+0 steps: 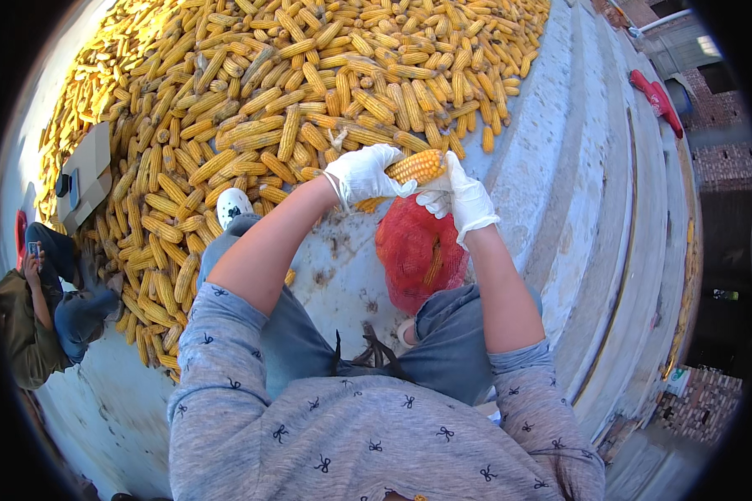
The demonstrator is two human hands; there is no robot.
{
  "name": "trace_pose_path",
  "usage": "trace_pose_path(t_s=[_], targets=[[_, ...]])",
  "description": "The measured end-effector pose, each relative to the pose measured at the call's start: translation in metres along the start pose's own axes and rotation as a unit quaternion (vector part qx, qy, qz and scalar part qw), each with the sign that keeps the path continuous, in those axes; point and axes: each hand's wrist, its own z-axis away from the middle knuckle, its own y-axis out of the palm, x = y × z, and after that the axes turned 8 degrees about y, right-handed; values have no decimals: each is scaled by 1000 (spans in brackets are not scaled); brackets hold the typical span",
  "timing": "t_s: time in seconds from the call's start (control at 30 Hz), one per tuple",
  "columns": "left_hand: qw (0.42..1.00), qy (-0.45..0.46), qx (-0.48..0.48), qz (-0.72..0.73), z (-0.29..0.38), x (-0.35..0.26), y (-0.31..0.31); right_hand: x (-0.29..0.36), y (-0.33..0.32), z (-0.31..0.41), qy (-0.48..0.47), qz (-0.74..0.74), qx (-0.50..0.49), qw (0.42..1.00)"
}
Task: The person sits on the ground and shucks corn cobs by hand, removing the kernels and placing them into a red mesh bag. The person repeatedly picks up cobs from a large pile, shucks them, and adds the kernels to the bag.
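Observation:
An ear of corn (417, 166) is held out in front of me, its yellow kernels facing up. My left hand (365, 174), in a white glove, grips its left end. At the right end, my right hand (464, 195), gloved the same way, has its fingers against the cob, some of them tucked underneath. Just below my hands a red mesh bag (407, 257) stands on the ground, with a yellow cob showing inside. Beyond my hands spreads a large heap of husked corn ears (276, 94).
My shoe (232, 205), a white clog, is at the heap's edge. At the left a seated person (34, 332) holds a phone (34, 249), near a cardboard box (84, 178). Concrete steps (576, 156) run along the right, with a red item (657, 100) farther off.

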Motion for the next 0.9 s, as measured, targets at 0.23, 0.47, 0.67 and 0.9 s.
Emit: trace_pose_path(t_s=[0.23,0.47,0.67,0.9], targets=[[986,-62,7,152,-7,9,7,9,-12,8,-72,-77,-57,993],[878,-99,134,448,4,8,2,13,-10,9,-130,-147,65,978],[820,-96,194,530,11,2,9,9,-10,11,-111,-86,104,985],[762,-52,221,606,10,7,18,1,-10,0,-110,-75,67,989]])
